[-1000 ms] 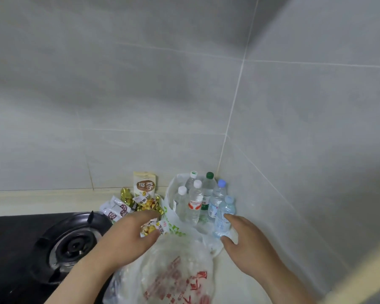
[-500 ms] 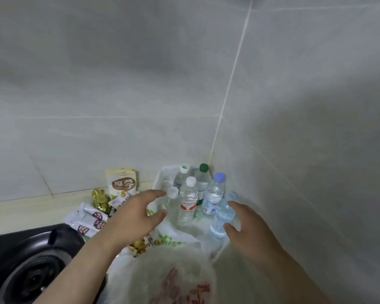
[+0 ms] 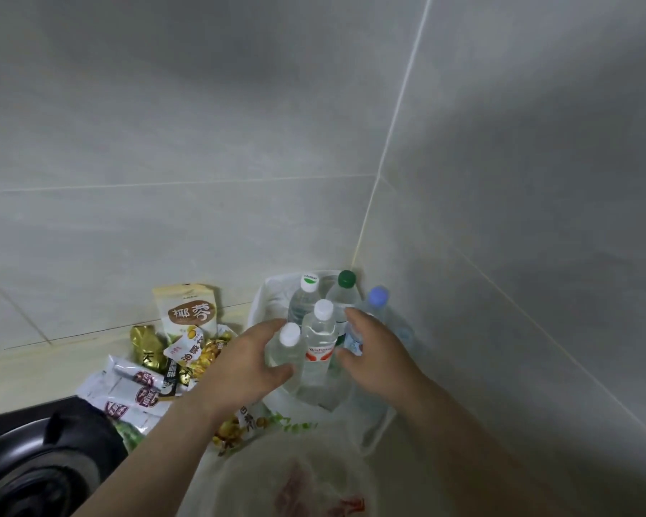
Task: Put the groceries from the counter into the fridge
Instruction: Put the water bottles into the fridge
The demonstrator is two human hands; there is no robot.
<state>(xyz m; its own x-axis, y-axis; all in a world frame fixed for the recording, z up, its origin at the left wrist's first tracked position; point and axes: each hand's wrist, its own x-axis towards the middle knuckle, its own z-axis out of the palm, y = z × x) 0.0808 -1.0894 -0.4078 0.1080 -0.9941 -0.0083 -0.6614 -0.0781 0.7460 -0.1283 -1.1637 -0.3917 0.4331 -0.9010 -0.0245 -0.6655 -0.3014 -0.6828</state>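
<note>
The small white-capped bottle stood at about 6 o'clock in the view, at the front of a group of water bottles inside an open white plastic bag in the corner of the tabletop. The left grip had it: forefinger curled behind the neck, thumb across the front of the body. Just at its 3 o'clock, touching it, stood the taller red-labelled bottle. At 12 o'clock from these two stood a bottle with a white-green cap and a green-capped bottle.

The right grip was at 3 o'clock of the red-labelled bottle, forefinger and thumb spread and bent toward it. It covered most of the blue-capped bottle, and I cannot tell if it held any bottle.

At 9 o'clock of the bag lay snack packs: a beige pouch upright against the tiled wall, a gold pack and white sachets. A black stove burner was at 8 o'clock, and a second bag with red print at 6 o'clock.
</note>
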